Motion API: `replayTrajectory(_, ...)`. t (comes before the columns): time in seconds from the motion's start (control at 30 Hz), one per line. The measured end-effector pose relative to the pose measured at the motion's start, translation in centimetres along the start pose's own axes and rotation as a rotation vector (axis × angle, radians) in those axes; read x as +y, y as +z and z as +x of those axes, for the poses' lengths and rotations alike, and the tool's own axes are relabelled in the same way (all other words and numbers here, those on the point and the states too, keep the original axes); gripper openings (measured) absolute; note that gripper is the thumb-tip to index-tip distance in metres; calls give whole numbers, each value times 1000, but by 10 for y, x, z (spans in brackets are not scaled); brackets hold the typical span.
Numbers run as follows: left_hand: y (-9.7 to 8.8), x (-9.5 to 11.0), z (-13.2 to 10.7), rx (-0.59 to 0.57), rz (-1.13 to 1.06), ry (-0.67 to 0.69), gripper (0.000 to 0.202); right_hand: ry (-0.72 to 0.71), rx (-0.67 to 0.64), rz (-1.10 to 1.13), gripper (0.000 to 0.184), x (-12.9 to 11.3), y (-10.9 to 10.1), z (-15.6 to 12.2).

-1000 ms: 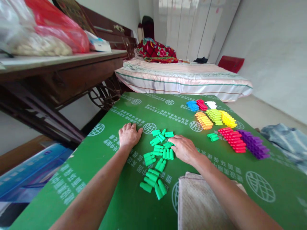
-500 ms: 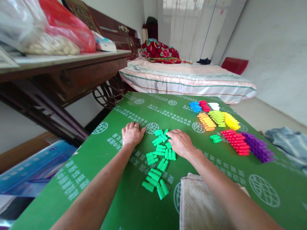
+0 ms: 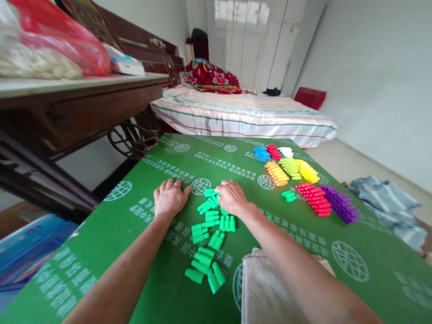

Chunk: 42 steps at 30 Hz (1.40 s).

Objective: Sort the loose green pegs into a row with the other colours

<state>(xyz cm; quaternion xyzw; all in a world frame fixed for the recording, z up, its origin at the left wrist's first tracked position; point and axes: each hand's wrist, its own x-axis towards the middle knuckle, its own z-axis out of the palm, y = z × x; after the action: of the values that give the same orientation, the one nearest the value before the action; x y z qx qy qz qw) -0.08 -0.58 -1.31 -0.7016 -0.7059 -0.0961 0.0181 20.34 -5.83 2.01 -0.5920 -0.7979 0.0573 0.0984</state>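
Small green bullet-shaped blocks [image 3: 201, 255] lie in a loose cluster on the green board, some side by side. My left hand [image 3: 171, 196] rests palm down on the board left of the cluster, fingers spread and holding nothing. At the cluster's far end, my right hand [image 3: 232, 198] is closed, its fingertips curled down onto a green block [image 3: 209, 192]. How much it grips is partly hidden by the hand. A further green block [image 3: 270, 217] peeks out beside my right forearm.
Sorted rows stand at the right: orange [image 3: 276, 173], red [image 3: 313, 198], purple [image 3: 339, 203] and yellow [image 3: 308, 171] blocks, with a small green group [image 3: 289, 196] nearby. A folded cloth [image 3: 259, 288] lies under my right forearm. A sewing-machine table [image 3: 84, 99] flanks the left.
The whole view has shifted, so things appear further left. My right hand has moved slightly closer over the far green blocks, its fingers more curled. My left hand stays flat on the board.
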Motion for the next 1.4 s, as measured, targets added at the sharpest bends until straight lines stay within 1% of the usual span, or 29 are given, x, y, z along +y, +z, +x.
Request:
replayTrajectory(0.07, 0, -1, 2, -7, -16, 2, 62, 13, 47, 9, 17, 5, -6, -14)
replayTrajectory(0.13, 0, -2, 4, -11, -29, 10, 63, 60, 109, 30, 22, 19, -9, -35)
replayTrajectory(0.17, 0, -3, 5, -11, -33, 11, 64, 97, 149, 48, 26, 30, -10, -48)
replayTrajectory(0.23, 1, -3, 7, -9, -32, 13, 66, 212, 273, 124, 34, 59, -9, -76)
replayTrajectory(0.3, 2, -3, 8, -11, -31, 11, 67, 383, 370, 150, 40, 91, -6, -105)
replayTrajectory(0.33, 2, -3, 8, -14, -33, 9, 67, 468, 387, 147, 43, 107, -4, -117)
replayTrajectory(0.4, 3, -3, 9, -14, -36, 8, 67, 582, 405, 129, 48, 133, 0, -137)
replayTrajectory(0.5, 2, -2, 9, -22, -25, 1, 67, 665, 399, 97, 55, 153, 6, -150)
replayTrajectory(0.6, -1, -1, 9, -40, -3, 2, 65, 721, 371, 73, 61, 159, 9, -150)
replayTrajectory(0.7, -5, 1, 7, -47, 11, 6, 63, 740, 345, 57, 61, 160, 9, -145)
replayTrajectory(0.93, -9, 5, 5, -50, 14, -1, 61, 728, 330, 37, 57, 163, 8, -140)
replayTrajectory(1.1, -11, 6, 4, -55, 14, 4, 60, 672, 341, 32, 52, 167, 9, -139)
replayTrajectory(1.4, -10, 5, 5, -65, 11, -1, 62, 644, 322, 58, 46, 171, 9, -134)
